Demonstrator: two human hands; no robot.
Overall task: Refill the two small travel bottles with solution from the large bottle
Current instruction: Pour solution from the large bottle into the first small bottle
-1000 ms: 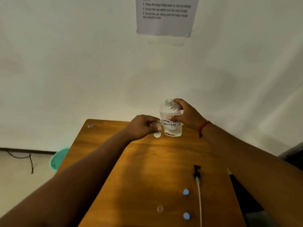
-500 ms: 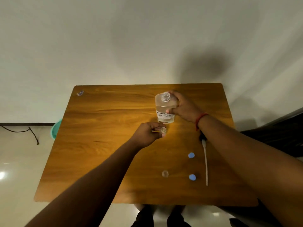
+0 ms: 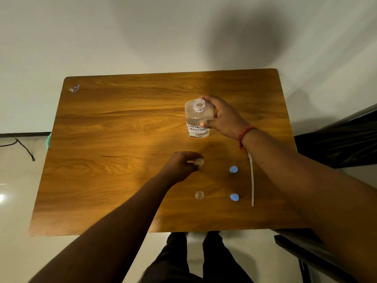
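Right hand [image 3: 221, 117] grips uncapped large bottle [image 3: 196, 119], upright on bench [image 3: 122, 139] towards far right corner. Left hand [image 3: 180, 166] pinches small bottle [image 3: 199, 161] at mid-bench. Second small bottle [image 3: 199, 195] and two blue caps [image 3: 233, 169] [image 3: 234, 197] stand nearer the near edge

**Wood grain, clear plastic, glossy floor**

The table [image 3: 126, 127] is wood-grained with a smooth, faintly sheened top. The large bottle [image 3: 197, 119] is clear plastic with a white paper label. Two caps [image 3: 233, 169] near the table's right edge look matt blue plastic. The floor [image 3: 12, 180] is glossy.
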